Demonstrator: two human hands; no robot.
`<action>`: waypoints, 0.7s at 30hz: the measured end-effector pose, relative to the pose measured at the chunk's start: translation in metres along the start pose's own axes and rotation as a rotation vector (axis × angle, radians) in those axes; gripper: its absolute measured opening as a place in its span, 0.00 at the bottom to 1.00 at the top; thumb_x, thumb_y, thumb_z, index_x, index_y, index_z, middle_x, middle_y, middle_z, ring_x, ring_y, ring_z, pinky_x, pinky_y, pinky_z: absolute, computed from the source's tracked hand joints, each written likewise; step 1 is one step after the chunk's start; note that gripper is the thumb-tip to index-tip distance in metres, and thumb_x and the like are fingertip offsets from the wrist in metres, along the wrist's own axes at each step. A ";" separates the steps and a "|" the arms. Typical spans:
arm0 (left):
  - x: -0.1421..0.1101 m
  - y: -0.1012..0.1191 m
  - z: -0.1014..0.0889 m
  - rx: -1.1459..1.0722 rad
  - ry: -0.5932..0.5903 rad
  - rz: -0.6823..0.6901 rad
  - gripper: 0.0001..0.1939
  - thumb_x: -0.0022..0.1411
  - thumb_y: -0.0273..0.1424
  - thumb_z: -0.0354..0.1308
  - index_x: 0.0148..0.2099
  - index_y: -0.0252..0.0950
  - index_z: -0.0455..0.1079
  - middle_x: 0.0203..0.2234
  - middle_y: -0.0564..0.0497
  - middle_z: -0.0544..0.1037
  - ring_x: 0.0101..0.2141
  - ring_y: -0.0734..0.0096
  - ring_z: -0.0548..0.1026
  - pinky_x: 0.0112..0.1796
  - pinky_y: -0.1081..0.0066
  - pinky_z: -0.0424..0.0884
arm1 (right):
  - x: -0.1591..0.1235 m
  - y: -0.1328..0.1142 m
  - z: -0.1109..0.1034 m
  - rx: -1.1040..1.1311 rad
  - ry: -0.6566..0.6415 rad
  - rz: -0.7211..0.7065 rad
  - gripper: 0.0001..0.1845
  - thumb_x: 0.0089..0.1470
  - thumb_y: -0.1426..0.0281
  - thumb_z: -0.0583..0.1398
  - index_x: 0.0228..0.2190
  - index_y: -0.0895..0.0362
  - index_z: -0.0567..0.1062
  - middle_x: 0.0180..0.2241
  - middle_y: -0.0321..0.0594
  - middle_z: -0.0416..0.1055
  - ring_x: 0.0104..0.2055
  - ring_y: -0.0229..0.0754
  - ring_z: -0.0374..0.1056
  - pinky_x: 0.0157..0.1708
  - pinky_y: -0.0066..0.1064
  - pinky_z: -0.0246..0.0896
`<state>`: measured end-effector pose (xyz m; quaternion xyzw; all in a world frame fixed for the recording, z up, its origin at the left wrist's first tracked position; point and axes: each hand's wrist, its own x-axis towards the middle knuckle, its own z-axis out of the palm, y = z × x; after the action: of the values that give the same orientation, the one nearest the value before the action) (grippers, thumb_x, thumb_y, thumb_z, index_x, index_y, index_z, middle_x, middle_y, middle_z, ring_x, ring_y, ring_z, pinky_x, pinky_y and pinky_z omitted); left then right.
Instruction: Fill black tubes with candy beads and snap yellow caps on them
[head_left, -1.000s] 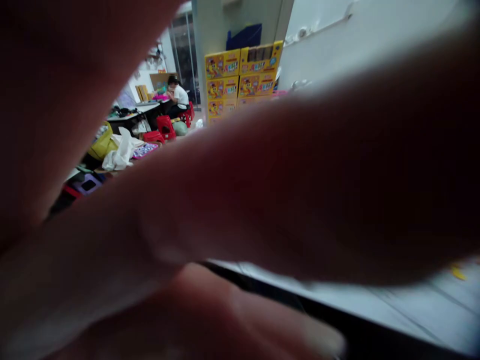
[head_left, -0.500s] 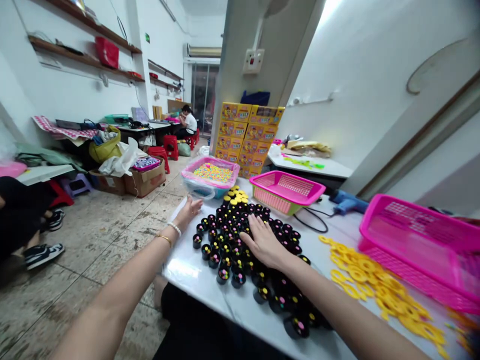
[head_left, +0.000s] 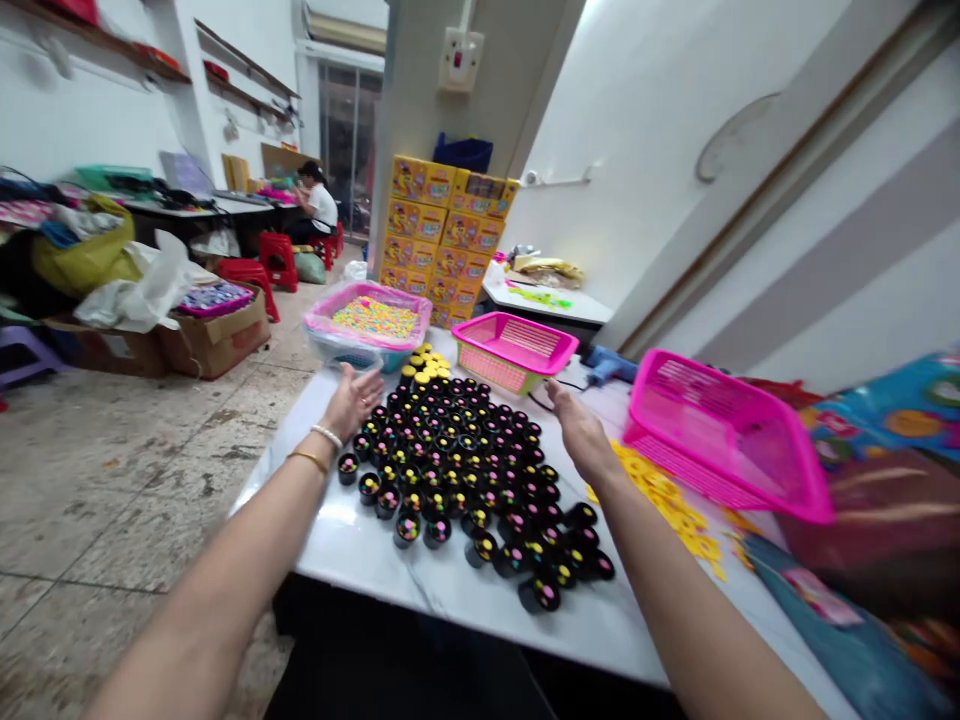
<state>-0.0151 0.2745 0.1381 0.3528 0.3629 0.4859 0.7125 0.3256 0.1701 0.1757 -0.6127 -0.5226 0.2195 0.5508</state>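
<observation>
A dense cluster of small black cups (head_left: 457, 470) with coloured bits inside stands on a white table (head_left: 450, 600). A few yellow-topped cups (head_left: 424, 365) sit at its far end. My left hand (head_left: 352, 400) is open, palm turned inward, at the cluster's left side. My right hand (head_left: 579, 432) is open, fingers stretched, at the cluster's right side. Neither hand holds anything. Yellow rings (head_left: 675, 505) lie scattered to the right of my right hand.
A tub of coloured beads (head_left: 371, 322) and a pink basket (head_left: 514, 350) stand at the table's far end. A larger pink basket (head_left: 724, 435) tilts at the right, with a blue glue gun (head_left: 611, 365) behind. Yellow boxes (head_left: 446, 235) are stacked beyond. A person (head_left: 315, 205) sits far back.
A hand covered the lens a second ago. Half a second ago my right hand lay flat on the cups; now both hands flank the cluster, and the view has swung right.
</observation>
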 end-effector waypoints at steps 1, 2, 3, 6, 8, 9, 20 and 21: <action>0.000 0.002 -0.001 -0.015 -0.007 -0.003 0.42 0.66 0.56 0.27 0.66 0.33 0.58 0.60 0.37 0.67 0.57 0.59 0.69 0.50 0.66 0.69 | 0.001 0.006 -0.012 0.131 0.050 0.083 0.30 0.59 0.47 0.53 0.53 0.53 0.71 0.59 0.44 0.67 0.63 0.47 0.61 0.65 0.45 0.49; 0.000 0.004 -0.002 -0.029 -0.019 -0.009 0.43 0.66 0.57 0.27 0.66 0.31 0.58 0.59 0.36 0.68 0.55 0.60 0.71 0.48 0.67 0.71 | 0.003 0.012 -0.020 0.237 0.088 0.160 0.27 0.59 0.48 0.53 0.50 0.54 0.73 0.55 0.46 0.71 0.60 0.46 0.65 0.63 0.44 0.53; 0.001 0.005 -0.002 -0.043 -0.034 -0.015 0.44 0.66 0.57 0.27 0.66 0.29 0.58 0.58 0.35 0.69 0.53 0.60 0.73 0.45 0.68 0.72 | 0.004 0.017 -0.026 0.310 0.119 0.222 0.25 0.60 0.50 0.53 0.46 0.55 0.74 0.51 0.48 0.74 0.56 0.46 0.69 0.61 0.44 0.56; 0.001 0.009 -0.001 -0.072 -0.074 -0.033 0.45 0.66 0.57 0.28 0.65 0.26 0.59 0.53 0.32 0.72 0.46 0.61 0.76 0.39 0.70 0.74 | 0.005 0.028 -0.034 0.363 0.172 0.307 0.23 0.62 0.52 0.51 0.39 0.57 0.75 0.41 0.49 0.78 0.45 0.46 0.76 0.54 0.45 0.65; -0.001 0.010 -0.001 -0.063 -0.077 -0.032 0.45 0.65 0.57 0.27 0.64 0.26 0.60 0.51 0.32 0.74 0.43 0.61 0.77 0.37 0.69 0.75 | -0.001 0.032 -0.037 0.399 0.221 0.336 0.25 0.64 0.53 0.47 0.38 0.58 0.75 0.39 0.48 0.79 0.43 0.45 0.77 0.53 0.44 0.67; -0.002 0.011 -0.002 -0.051 -0.070 -0.027 0.46 0.65 0.58 0.27 0.64 0.27 0.60 0.50 0.32 0.74 0.43 0.61 0.77 0.37 0.69 0.75 | -0.007 0.033 -0.039 0.414 0.255 0.350 0.26 0.65 0.53 0.45 0.38 0.57 0.74 0.40 0.48 0.79 0.43 0.44 0.77 0.53 0.43 0.67; -0.004 0.007 -0.003 0.003 0.016 0.006 0.48 0.62 0.62 0.26 0.58 0.30 0.66 0.47 0.36 0.75 0.43 0.62 0.76 0.39 0.67 0.75 | -0.186 0.043 -0.035 0.142 0.474 0.361 0.37 0.61 0.45 0.44 0.63 0.52 0.56 0.67 0.43 0.52 0.68 0.45 0.51 0.65 0.42 0.50; -0.004 0.010 -0.002 0.015 0.036 0.024 0.48 0.62 0.62 0.25 0.57 0.29 0.66 0.46 0.36 0.76 0.44 0.61 0.76 0.41 0.65 0.74 | -0.191 0.048 -0.030 0.029 0.418 0.323 0.38 0.61 0.45 0.41 0.65 0.53 0.52 0.67 0.43 0.50 0.68 0.46 0.48 0.65 0.45 0.49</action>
<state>-0.0221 0.2740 0.1462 0.3536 0.3749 0.4982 0.6973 0.3021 -0.0041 0.0825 -0.7121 -0.2897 0.1807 0.6135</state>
